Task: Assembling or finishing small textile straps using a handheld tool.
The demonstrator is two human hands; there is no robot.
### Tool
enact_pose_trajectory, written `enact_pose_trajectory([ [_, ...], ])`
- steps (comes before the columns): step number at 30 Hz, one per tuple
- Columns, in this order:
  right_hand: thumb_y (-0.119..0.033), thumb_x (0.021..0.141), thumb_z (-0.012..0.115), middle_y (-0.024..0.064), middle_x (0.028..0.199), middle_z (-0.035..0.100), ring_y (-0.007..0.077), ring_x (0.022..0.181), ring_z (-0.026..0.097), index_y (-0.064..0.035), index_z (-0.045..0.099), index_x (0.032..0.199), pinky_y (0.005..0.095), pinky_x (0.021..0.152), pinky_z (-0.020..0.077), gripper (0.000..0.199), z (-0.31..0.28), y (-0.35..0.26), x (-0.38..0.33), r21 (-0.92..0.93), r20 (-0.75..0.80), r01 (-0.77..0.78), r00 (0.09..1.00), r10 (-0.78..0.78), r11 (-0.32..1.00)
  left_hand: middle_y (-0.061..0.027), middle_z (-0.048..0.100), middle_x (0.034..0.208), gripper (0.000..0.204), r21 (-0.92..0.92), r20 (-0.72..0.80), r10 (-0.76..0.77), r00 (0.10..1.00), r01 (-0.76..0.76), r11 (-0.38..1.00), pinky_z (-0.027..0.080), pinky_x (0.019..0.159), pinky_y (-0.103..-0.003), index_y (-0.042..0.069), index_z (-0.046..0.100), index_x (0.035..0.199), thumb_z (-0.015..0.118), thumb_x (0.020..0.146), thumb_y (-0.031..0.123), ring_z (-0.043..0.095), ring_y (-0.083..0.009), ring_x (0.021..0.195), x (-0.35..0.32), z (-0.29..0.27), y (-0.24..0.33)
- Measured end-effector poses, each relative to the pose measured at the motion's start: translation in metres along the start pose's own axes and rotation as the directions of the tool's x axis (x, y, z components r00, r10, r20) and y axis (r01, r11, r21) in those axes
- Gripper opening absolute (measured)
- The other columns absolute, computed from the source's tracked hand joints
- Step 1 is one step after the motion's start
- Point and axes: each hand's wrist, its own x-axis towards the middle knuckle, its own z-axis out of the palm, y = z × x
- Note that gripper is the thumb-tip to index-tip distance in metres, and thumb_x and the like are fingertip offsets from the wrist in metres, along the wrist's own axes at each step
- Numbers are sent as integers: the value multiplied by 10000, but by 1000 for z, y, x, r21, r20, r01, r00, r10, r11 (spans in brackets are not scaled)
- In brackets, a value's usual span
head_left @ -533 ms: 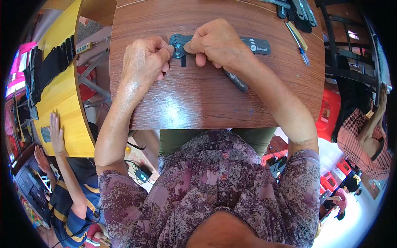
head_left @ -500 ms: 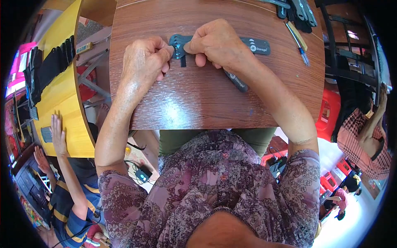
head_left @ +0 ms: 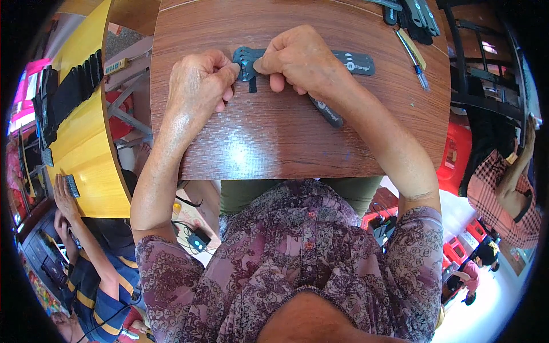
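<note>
The dark strap (head_left: 247, 56) could slip or turn on the smooth table (head_left: 229, 134) if one hand pulls harder than the other, since each seems to hold only a small bit. Its stacked end could also go crooked if it gets pushed sideways. The left hand (head_left: 200, 77) is closed in a small pinch at the left edge of that end. The right hand (head_left: 300, 60) is closed in a pinch just to the right, but some of its fingers are hidden. So the end of the strap lies between the two hands, with a short black tab (head_left: 253, 87) poking out toward the person. A long grey piece (head_left: 365, 64) sticks out past the right hand, and another grey piece (head_left: 327, 113) shows nearer the person, partly under the right arm; how these join the strap is hidden from view
</note>
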Motion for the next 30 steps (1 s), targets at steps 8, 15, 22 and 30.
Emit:
enact_pose_trajectory([
  [8,-125,699,648,51,477,554,74,329,390,-24,607,613,221,292,268,139,1,-3,-1,40,-23,-58,998,59,998,-35,560,519,200,-20,-2,-6,1000,6,1000,418,395,-234,-5,612,724,561,835,154,521,-88,422,1,1,-3],
  [15,-129,689,648,51,476,554,74,327,384,-21,601,605,222,294,268,145,0,-1,0,35,-11,-37,999,38,999,-36,561,519,203,-6,6,12,1000,-12,1000,418,394,-235,-3,611,715,558,833,154,523,-88,421,1,0,-1],
  [22,-143,687,646,49,481,556,75,327,386,-23,601,598,227,295,271,156,0,-1,-1,19,8,6,1000,-6,1000,-36,568,529,187,-37,13,-9,1000,10,999,419,411,-231,-4,615,731,541,832,135,516,-81,421,0,-3,-3],
  [30,-142,684,645,46,480,556,71,326,388,-23,603,600,226,294,272,152,0,-2,-1,36,-7,-1,1000,1,999,-43,591,574,158,-161,-113,-4,994,-15,987,422,446,-215,-17,637,837,522,834,91,523,-79,447,-16,4,-5],
])
